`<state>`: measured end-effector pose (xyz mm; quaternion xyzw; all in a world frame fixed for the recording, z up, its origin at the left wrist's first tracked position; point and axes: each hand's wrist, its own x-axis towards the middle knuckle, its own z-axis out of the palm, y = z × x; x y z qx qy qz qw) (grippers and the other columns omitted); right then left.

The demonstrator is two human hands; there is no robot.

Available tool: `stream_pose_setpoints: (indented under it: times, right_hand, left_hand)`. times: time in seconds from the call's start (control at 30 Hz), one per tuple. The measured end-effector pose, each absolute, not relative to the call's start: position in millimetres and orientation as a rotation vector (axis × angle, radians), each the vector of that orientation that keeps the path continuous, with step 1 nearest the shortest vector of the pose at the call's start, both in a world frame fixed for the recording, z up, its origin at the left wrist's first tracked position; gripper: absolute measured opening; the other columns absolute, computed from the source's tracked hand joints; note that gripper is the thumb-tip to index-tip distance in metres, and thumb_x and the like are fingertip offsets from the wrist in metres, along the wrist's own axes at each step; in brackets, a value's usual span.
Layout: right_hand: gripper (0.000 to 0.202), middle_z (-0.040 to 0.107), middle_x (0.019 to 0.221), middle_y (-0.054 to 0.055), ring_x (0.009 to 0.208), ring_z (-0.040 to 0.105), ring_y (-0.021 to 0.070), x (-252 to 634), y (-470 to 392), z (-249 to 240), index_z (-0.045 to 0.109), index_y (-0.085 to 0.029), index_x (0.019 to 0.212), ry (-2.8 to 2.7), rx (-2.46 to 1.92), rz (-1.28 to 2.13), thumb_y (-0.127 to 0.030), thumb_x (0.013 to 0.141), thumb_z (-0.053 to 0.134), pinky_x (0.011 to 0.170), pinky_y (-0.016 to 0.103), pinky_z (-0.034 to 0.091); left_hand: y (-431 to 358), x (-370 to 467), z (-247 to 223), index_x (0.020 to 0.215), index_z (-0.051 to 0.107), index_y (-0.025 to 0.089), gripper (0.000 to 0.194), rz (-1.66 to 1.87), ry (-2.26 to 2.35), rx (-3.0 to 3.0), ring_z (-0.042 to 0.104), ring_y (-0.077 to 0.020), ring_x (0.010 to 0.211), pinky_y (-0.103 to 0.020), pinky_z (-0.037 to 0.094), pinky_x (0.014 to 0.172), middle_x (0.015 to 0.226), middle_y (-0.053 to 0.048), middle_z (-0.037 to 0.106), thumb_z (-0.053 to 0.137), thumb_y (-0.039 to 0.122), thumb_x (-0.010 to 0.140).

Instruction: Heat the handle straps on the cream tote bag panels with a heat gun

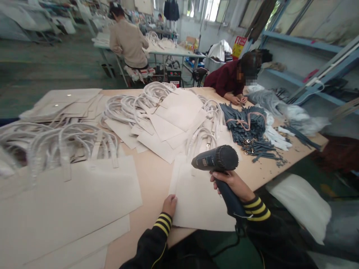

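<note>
A dark heat gun or dryer (216, 158) is in my right hand (234, 184), its nozzle pointing left above a pale bag panel (196, 198) with looped handles. The panel lies flat near the table's front edge. At its left edge is my left hand (169, 205), fingers closed on the panel's side with the thumb on top. The tool's cord hangs down below my right wrist.
Large pale panels with handles (84, 198) cover the left side. More panels (179, 112) are piled mid-table. Dark strap bundles (244, 123) and plastic bags (263, 99) lie at right. One person (228, 76) leans over the far edge; another (129, 41) sits farther back.
</note>
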<state>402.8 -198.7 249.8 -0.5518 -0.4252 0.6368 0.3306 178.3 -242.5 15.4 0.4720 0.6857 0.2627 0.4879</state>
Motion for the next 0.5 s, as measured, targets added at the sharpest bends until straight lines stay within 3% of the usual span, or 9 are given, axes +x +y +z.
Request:
stream_pose_setpoints:
  times: [0.33, 0.5]
  right_hand:
    - [0.03, 0.06, 0.077, 0.006, 0.057, 0.057, 0.015, 428.8, -214.9, 244.0, 0.057, -0.012, 0.091, -0.978, -1.438, 1.653, -0.036, 0.074, 0.065, 0.043, 0.023, 0.049]
    - [0.03, 0.061, 0.079, 0.006, 0.059, 0.057, 0.0152, 470.7, -246.0, 264.1, 0.058, -0.013, 0.091, -0.946, -1.538, 1.508, -0.036, 0.075, 0.066, 0.044, 0.023, 0.05]
  left_hand:
    - [-227.1, 172.4, 16.1, 0.071, 0.059, 0.015, 0.028, 0.583, 1.705, 1.175, 0.062, -0.0226, 0.081, -0.035, 0.049, 0.081, 0.079, -0.009, 0.068, 0.043, 0.036, 0.063]
    - [-221.0, 168.4, 12.1, 0.071, 0.06, 0.014, 0.029, 0.544, 1.721, 1.137, 0.062, -0.0227, 0.08, -0.032, 0.049, 0.078, 0.075, -0.008, 0.067, 0.047, 0.037, 0.06]
